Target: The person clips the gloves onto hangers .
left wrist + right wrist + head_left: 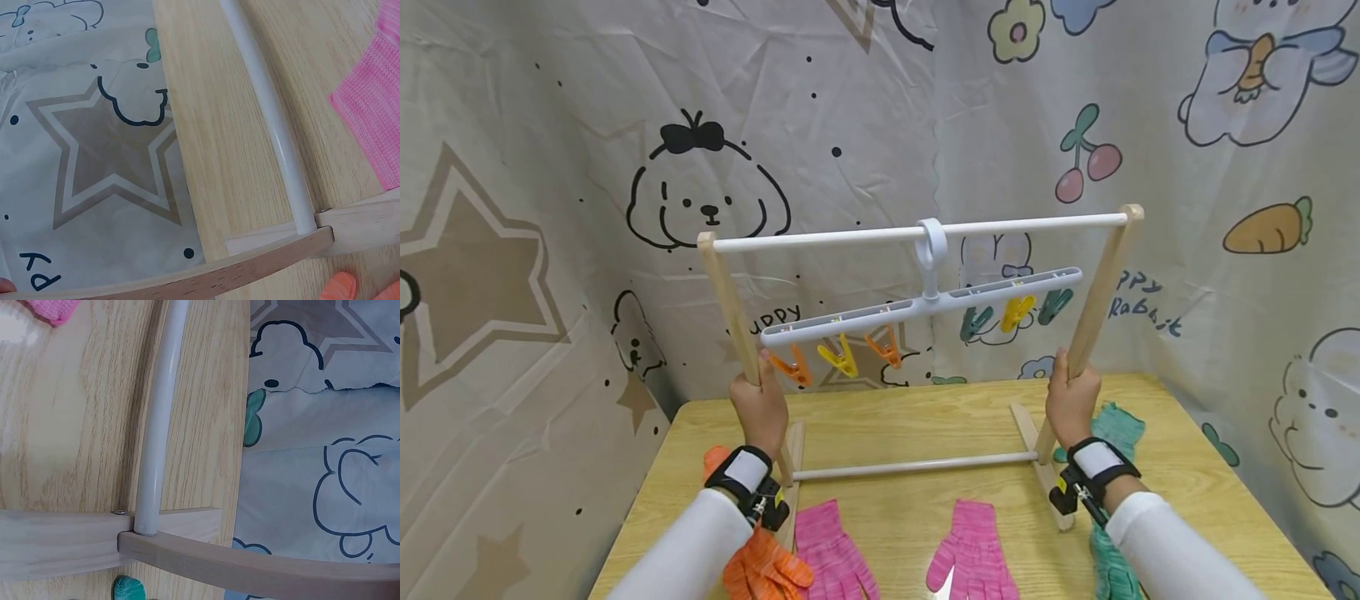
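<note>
A small wooden drying rack with a white top bar (820, 239) stands on the table. My left hand (762, 410) grips its left upright (727, 304), and my right hand (1071, 402) holds the right upright (1102, 300) at about the same height. From the middle of the bar hangs a pale blue clip hanger (929, 305), tilted with its right end higher. Orange and yellow clothespins (842, 358) dangle from its left half, green and yellow ones (1018, 313) from its right. The wrist views show the rack's lower bar (278, 134) meeting the wooden feet (62, 544).
Two pink gloves (973, 550) lie at the table's near side. Orange gloves (767, 567) are by the left foot, partly under my arm. Green gloves (1112, 550) lie on the right. A printed curtain (865, 100) hangs behind and beside the table (917, 425).
</note>
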A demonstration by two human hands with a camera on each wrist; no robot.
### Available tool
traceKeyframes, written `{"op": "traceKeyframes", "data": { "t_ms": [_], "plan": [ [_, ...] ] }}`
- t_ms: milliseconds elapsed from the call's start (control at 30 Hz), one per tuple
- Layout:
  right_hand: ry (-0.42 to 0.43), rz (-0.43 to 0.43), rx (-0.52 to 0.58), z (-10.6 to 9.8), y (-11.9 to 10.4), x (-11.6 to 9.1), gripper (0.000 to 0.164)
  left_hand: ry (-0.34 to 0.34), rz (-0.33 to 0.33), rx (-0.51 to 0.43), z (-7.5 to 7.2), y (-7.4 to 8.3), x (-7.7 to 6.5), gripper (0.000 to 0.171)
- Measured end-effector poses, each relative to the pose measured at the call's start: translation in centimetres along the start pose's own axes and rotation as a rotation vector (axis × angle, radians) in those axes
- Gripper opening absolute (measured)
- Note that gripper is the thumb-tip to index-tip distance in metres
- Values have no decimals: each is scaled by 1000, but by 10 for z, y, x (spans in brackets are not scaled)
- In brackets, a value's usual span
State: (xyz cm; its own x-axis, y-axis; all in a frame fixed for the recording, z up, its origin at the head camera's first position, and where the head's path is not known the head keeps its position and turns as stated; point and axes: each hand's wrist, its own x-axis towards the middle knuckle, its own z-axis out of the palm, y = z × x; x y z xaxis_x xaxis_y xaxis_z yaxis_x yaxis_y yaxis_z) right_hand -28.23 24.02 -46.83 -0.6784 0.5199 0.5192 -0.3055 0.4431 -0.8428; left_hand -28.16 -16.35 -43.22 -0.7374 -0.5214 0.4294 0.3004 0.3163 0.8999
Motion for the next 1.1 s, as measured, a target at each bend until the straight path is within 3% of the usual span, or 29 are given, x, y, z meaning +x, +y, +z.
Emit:
{"op": "traceKeyframes", "data": {
  "t_ms": [467,800,1100],
  "plan": [
    [10,-3,-13,0,1,1,43,-10,-5,-20,0,0,0,53],
    [-3,10,-1,-1,-1,0,45,5,-12,-75,0,15,-4,52],
    [7,-2,9,-1,0,0,43,5,-9,-39,1,-1,1,51]
  ]
}}
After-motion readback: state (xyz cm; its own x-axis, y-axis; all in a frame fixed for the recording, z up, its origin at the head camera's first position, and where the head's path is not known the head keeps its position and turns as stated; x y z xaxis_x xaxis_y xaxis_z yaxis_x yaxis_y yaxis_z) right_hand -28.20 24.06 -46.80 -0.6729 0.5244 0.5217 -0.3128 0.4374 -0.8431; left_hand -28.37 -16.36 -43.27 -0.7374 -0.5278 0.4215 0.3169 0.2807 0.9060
